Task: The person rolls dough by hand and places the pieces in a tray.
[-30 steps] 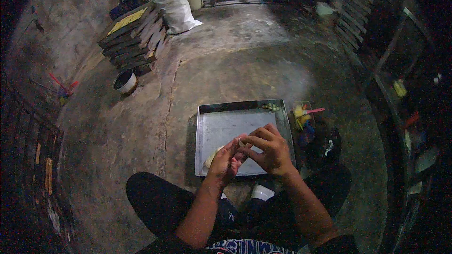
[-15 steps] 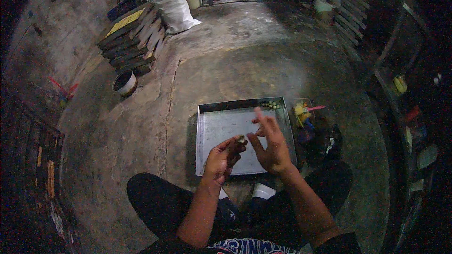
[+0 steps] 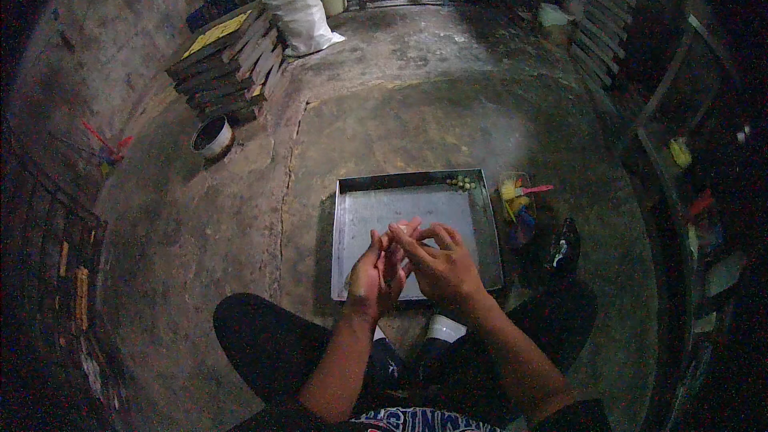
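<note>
My left hand (image 3: 378,272) is cupped at the middle of the shallow metal tray (image 3: 360,196), palm turned inward, holding a small pale piece (image 3: 404,230) at its fingers, largely hidden. My right hand (image 3: 440,268) bends over it, fingertips pressed onto the piece and the left fingers. A cluster of several small greenish balls (image 3: 461,183) lies in the tray's back right corner. Behind my left hand, something pale at the tray's near left is mostly covered.
Right of the tray are a container with a pink-handled brush (image 3: 528,190) and a black item (image 3: 564,248). A bucket (image 3: 212,138), stacked boards (image 3: 216,64) and a white sack (image 3: 296,8) stand behind at left. My crossed legs (image 3: 264,328) border the near side.
Half a second ago my right hand was lifted apart with fingers spread; now its fingertips are back on my left hand, which has turned slightly, hiding much of the small piece.
</note>
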`<act>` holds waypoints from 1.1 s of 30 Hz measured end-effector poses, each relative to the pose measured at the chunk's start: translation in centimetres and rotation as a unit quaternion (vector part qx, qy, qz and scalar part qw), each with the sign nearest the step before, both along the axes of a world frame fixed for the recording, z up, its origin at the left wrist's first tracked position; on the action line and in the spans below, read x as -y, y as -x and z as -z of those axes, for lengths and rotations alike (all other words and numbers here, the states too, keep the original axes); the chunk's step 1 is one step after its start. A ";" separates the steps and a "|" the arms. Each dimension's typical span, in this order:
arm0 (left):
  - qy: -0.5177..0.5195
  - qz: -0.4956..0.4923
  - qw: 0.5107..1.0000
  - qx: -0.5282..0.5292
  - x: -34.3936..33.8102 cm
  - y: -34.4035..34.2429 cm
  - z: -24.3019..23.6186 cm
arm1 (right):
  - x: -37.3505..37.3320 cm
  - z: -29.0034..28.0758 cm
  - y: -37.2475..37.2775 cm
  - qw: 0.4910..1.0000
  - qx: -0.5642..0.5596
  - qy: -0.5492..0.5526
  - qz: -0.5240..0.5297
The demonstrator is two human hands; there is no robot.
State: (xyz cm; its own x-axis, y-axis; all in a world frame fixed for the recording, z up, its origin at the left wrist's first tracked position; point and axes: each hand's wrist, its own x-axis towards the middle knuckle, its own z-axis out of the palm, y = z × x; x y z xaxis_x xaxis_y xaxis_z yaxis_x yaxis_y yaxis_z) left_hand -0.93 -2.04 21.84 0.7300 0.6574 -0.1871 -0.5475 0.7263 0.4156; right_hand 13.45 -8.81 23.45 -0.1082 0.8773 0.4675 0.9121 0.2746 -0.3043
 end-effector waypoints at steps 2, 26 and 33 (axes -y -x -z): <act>-0.051 -0.009 0.984 -0.172 -0.3 0.4 -0.2 | -0.2 -1.3 0.8 0.997 -0.067 0.007 0.025; -0.099 -0.078 0.976 -0.180 -0.8 0.9 0.7 | -0.5 -0.4 0.9 0.992 -0.096 -0.022 0.079; -0.242 -0.132 0.923 -0.268 0.3 0.2 1.3 | 0.5 -2.4 -1.1 0.986 -0.155 0.014 -0.065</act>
